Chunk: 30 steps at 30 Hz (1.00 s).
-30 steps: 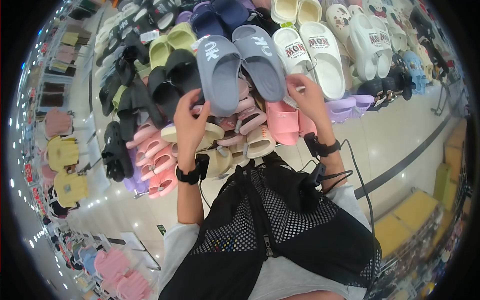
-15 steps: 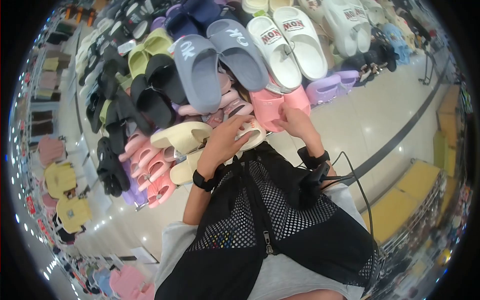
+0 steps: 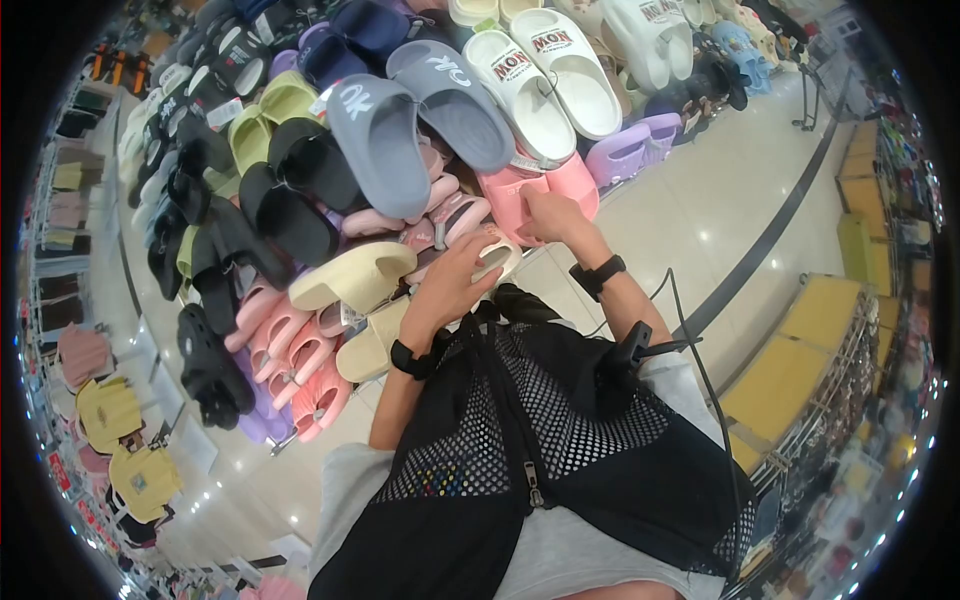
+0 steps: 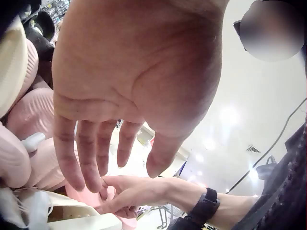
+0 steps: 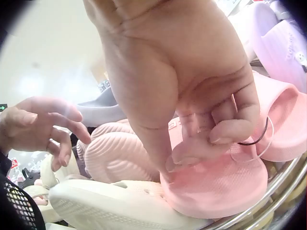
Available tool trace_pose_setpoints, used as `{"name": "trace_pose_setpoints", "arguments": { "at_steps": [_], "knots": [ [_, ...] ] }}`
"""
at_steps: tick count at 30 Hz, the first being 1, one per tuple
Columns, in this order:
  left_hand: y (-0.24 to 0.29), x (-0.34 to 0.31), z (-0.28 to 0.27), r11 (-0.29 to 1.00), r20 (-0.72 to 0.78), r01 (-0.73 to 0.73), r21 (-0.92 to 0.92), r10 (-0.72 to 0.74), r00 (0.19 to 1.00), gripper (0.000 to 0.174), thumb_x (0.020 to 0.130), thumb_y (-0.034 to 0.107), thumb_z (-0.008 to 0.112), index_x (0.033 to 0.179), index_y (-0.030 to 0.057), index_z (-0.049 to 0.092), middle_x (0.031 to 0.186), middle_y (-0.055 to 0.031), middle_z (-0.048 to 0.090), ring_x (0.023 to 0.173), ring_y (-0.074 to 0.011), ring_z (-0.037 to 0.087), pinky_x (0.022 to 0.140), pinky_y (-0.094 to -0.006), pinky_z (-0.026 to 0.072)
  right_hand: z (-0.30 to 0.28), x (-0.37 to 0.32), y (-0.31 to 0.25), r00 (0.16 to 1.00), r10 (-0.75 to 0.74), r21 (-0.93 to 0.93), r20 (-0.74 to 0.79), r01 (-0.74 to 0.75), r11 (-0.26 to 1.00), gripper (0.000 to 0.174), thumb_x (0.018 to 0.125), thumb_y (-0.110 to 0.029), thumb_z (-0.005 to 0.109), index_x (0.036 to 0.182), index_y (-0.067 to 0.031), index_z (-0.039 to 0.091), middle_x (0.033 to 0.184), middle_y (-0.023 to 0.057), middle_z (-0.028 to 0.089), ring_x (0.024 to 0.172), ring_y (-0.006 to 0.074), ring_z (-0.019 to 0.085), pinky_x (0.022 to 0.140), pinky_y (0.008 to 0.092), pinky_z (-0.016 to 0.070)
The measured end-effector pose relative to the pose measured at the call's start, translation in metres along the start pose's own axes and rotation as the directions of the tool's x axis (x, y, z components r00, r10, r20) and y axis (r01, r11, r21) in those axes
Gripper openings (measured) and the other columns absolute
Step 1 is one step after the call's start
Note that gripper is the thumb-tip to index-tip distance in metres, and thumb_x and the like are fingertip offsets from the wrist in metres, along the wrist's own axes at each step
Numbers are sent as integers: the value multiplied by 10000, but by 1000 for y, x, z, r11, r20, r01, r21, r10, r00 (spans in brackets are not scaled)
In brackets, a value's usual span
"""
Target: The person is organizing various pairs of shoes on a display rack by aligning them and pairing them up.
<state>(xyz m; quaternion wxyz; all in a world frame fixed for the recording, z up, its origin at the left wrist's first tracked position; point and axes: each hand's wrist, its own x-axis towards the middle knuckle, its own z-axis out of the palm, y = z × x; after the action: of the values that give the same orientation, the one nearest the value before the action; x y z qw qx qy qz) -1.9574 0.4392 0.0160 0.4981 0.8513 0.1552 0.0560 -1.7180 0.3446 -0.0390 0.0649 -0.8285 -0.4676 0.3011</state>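
In the head view my left hand (image 3: 450, 285) hovers by a cream clog (image 3: 497, 258) at the pile's near edge, its fingers loosely bent and holding nothing. The left wrist view shows that hand (image 4: 136, 81) with fingers spread. My right hand (image 3: 562, 220) is at a pink slide (image 3: 508, 205), just below a white slide pair (image 3: 585, 95). In the right wrist view, the thumb and curled fingers of this hand (image 5: 182, 91) grip the pink slide (image 5: 216, 189) near its strap; the exact contact is partly hidden. Grey slides (image 3: 385, 150) lie farther left.
Black slides (image 3: 290, 215), cream slides (image 3: 355, 275) and pink clogs (image 3: 290, 335) lie left of my hands. Purple clogs (image 3: 620, 155) sit at the right edge. A metal rim (image 5: 283, 184) borders the pile. Yellow-topped units (image 3: 800, 370) stand at right.
Both hands have come away from the grey slides, toward the pile's near edge. The right has reached the pink slide and now grips it; the left stays empty. The head view has shifted.
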Motion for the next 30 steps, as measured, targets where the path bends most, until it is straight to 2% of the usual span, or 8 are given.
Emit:
{"name": "trace_pose_setpoints", "arguments": {
  "at_steps": [9,13,17,18,22,27,28,30],
  "knots": [
    [-1,0,2,1000,-3,-3,-3,3,1000,491,958,165,723,1414,54,578,1358,-103,619,984,-209,676,842,-333,560,-4,18,-10,990,33,-105,138,-18,994,570,723,-131,768,1236,-18,548,1059,227,755,978,398,742,778,502,580],
    [10,10,4,1000,-22,-10,-13,10,1000,473,962,145,713,1406,47,583,1343,-103,621,989,-206,673,837,-331,559,-6,-4,0,995,-6,-53,97,12,999,521,771,-226,798,1192,-49,549,999,226,741,945,406,731,765,510,563],
    [36,27,13,1000,-46,11,25,-10,999,469,967,120,695,1414,37,579,1315,-113,628,988,-216,669,849,-342,559,-6,-34,28,973,-228,135,37,221,966,478,849,-266,770,1240,-108,544,899,194,739,848,392,729,730,492,547],
    [39,34,18,1000,-47,14,27,-12,999,469,967,120,695,1414,37,579,1315,-113,628,988,-216,669,849,-342,559,-16,-42,34,983,-148,168,110,128,977,526,833,-288,792,1265,-118,543,1004,194,735,960,425,707,815,517,549],
    [46,75,61,990,-79,-14,144,25,997,462,1000,124,620,1447,30,546,1326,-140,634,1003,-266,684,867,-378,562,-33,-61,89,996,-83,148,-14,84,985,487,853,-288,763,1256,-116,548,1010,205,730,948,428,702,807,518,548],
    [68,123,117,899,-71,53,435,-25,997,546,984,95,519,1522,30,447,1500,-210,556,1153,-411,660,924,-495,550,-65,-94,164,999,-35,370,14,28,929,409,875,-248,709,1231,-114,559,795,145,733,819,379,714,749,487,538],
    [62,132,126,858,-73,93,504,-65,995,602,960,64,487,1552,14,389,1592,-214,469,1083,-416,697,897,-508,563,-66,-98,182,999,-37,382,16,28,924,409,875,-248,709,1231,-114,559,795,145,733,819,379,714,749,487,538],
    [59,141,139,805,-74,179,566,-167,983,618,946,53,484,1553,4,380,1605,-214,452,1033,-417,713,865,-518,568,-62,-107,213,998,-59,405,-11,58,912,369,921,-199,691,1243,-81,554,696,102,707,581,256,664,608,396,508]
  ]
}}
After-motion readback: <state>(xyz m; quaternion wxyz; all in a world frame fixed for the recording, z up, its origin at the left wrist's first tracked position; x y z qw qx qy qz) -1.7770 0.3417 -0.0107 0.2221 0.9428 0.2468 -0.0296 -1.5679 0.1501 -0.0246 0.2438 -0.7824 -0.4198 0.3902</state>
